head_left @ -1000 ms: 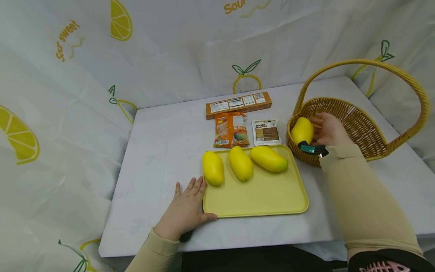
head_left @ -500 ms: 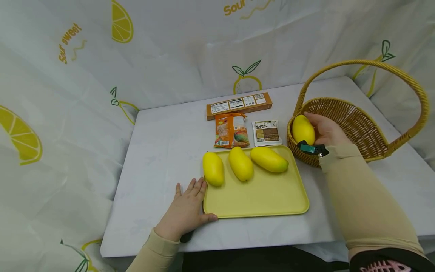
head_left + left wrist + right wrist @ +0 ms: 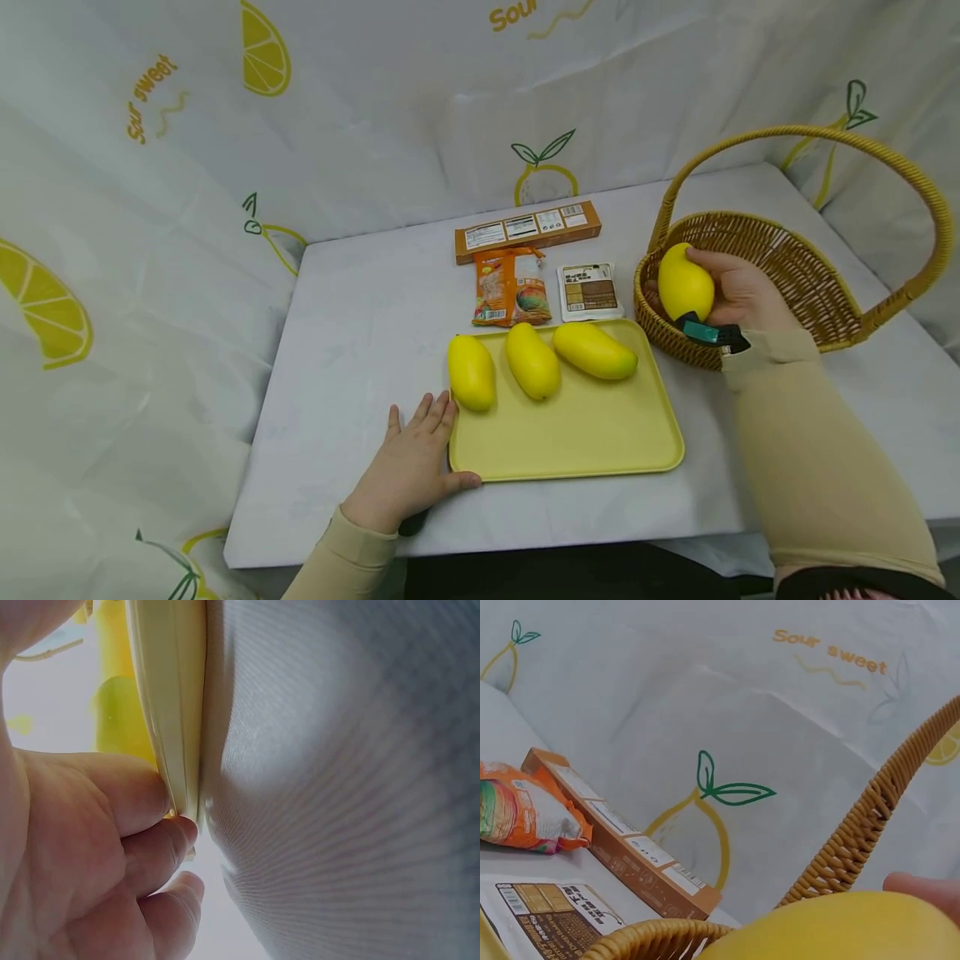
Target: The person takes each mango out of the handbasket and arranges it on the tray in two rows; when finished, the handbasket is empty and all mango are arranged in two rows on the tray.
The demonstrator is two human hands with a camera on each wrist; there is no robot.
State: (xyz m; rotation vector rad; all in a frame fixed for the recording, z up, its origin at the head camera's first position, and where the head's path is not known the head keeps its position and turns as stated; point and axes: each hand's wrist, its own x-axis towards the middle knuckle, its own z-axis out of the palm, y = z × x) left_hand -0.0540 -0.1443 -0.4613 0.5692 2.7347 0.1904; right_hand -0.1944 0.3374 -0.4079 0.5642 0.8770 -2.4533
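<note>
My right hand [image 3: 742, 292] grips a yellow mango [image 3: 686, 283] at the left end of the wicker basket [image 3: 813, 267]; the mango also fills the bottom of the right wrist view, with one fingertip [image 3: 922, 889] beside it. Its underside and some fingers are hidden. My left hand [image 3: 408, 467] rests with spread, straight fingers against the left edge of the yellow tray [image 3: 570, 433]; in the left wrist view the fingers touch the tray's rim [image 3: 169, 697]. On the tray lie a left mango [image 3: 471, 372], a middle mango [image 3: 532, 361] and a right mango [image 3: 595, 351].
Behind the tray lie an orange packet [image 3: 512, 287], a white and brown packet [image 3: 588, 292] and a long brown box [image 3: 528, 232]. The basket's tall handle [image 3: 795, 131] arches over its opening. A white printed sheet [image 3: 375, 125] hangs behind the table.
My right hand has closed round the mango in the basket and drawn it slightly up and to the right. The left hand and the tray have stayed in place.
</note>
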